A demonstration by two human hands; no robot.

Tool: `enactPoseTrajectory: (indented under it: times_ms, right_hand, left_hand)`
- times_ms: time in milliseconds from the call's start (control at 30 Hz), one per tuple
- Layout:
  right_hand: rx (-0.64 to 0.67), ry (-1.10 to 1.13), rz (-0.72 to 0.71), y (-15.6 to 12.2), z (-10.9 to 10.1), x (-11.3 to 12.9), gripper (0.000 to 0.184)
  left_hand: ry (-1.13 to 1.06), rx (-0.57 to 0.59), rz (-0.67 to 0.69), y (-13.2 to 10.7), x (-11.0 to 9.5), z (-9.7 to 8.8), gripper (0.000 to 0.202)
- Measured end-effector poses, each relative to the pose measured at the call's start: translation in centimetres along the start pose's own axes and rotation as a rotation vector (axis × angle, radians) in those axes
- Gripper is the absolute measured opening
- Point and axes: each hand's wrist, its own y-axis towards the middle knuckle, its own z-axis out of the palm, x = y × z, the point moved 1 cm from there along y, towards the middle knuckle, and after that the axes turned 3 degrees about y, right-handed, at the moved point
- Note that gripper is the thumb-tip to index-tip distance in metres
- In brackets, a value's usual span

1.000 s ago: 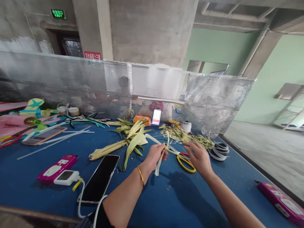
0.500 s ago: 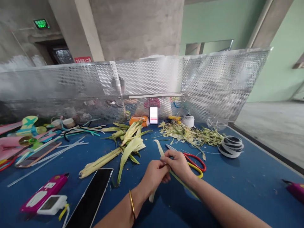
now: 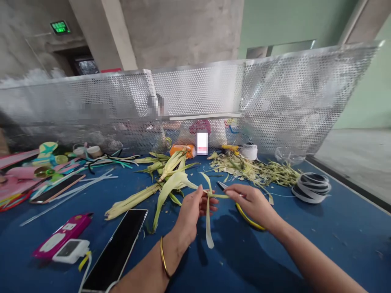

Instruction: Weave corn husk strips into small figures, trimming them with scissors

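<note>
My left hand [image 3: 193, 209] is closed on pale corn husk strips [image 3: 209, 221] that cross in a small knot by its fingertips. One end hangs down and another points up and away. The strip running right is pinched by my right hand [image 3: 252, 201], so it is drawn out between the two hands. Under my right hand lie scissors [image 3: 249, 218]; a blade tip and part of the yellow handle show, the rest is covered. Left of my left hand sits a pile of corn husks [image 3: 171, 189].
A black phone [image 3: 117, 248], a magenta device [image 3: 64, 236] and a white gadget [image 3: 71, 250] lie at the left front. Shredded husk [image 3: 244, 167] heaps at the back right, near a roll of white strip [image 3: 311, 187]. A perforated metal screen [image 3: 195, 93] borders the table.
My hands were close together and have moved apart, the right one to the right. The crossed strips and knot now show between them. The view has shifted slightly.
</note>
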Motion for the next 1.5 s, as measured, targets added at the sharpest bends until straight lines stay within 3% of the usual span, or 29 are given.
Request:
enactPoseTrajectory:
  times_ms: [167, 333, 467, 533, 600, 667, 733, 800, 867, 1000, 1200, 1300, 1400, 1500]
  right_hand:
    - [-0.026, -0.254, -0.24, -1.2, 1.3, 0.2, 0.029]
    - [-0.138, -0.418, -0.355, -1.1, 1.5, 0.3, 0.032]
    - [-0.211, -0.487, -0.357, -1.0, 1.2, 0.4, 0.025]
    - [-0.319, -0.511, -0.323, -1.1, 0.8, 0.6, 0.02]
    - [-0.44, -0.501, -0.293, -1.2, 0.6, 1.0, 0.029]
    - [-0.46, -0.415, -0.254, -1.4, 0.8, 1.3, 0.026]
    - [-0.311, -0.225, -0.158, -1.4, 1.5, 1.6, 0.02]
    - [-0.103, 0.023, 0.008, -1.5, 2.6, 1.6, 0.025]
    - [0.006, 0.236, 0.157, -1.6, 3.6, 1.4, 0.026]
    - [-0.031, 0.419, 0.228, -1.8, 4.5, 1.0, 0.025]
    - [-0.075, 0.484, 0.25, -2.0, 4.6, 1.1, 0.02]
    - [-0.132, 0.301, 0.197, -1.7, 3.4, 0.4, 0.022]
    - [-0.235, -0.165, 0.012, -1.4, 1.3, -0.5, 0.017]
    - [-0.261, -0.536, -0.223, -1.2, -0.3, -0.7, 0.018]
  left_hand:
    - [-0.056, -0.015, -0.038, 0.4, 0.5, 0.1, 0.041]
    - [-0.054, -0.025, -0.012, 0.4, 1.0, 0.4, 0.029]
    - [-0.117, -0.017, -0.055, 0.2, 0.9, 0.4, 0.028]
    - [-0.164, 0.005, -0.078, 0.1, 0.6, 0.2, 0.028]
    - [-0.216, 0.033, -0.083, 0.1, 0.4, 0.2, 0.027]
    - [-0.241, 0.057, -0.065, 0.1, 0.4, 0.3, 0.025]
    - [-0.253, 0.087, -0.025, 0.1, 0.8, 0.5, 0.027]
    - [-0.273, 0.109, 0.019, 0.1, 1.3, 0.9, 0.029]
    - [-0.298, 0.123, 0.042, 0.1, 1.9, 1.3, 0.031]
    - [-0.359, 0.157, 0.009, 0.0, 2.3, 1.9, 0.034]
    - [-0.39, 0.136, -0.01, -0.7, 1.8, 2.2, 0.036]
    - [-0.31, 0.038, -0.054, -0.7, 1.7, 1.9, 0.05]
    - [-0.175, -0.252, -0.011, -0.4, 1.4, 0.9, 0.053]
    - [-0.179, -0.487, 0.155, 0.0, 0.5, -0.3, 0.046]
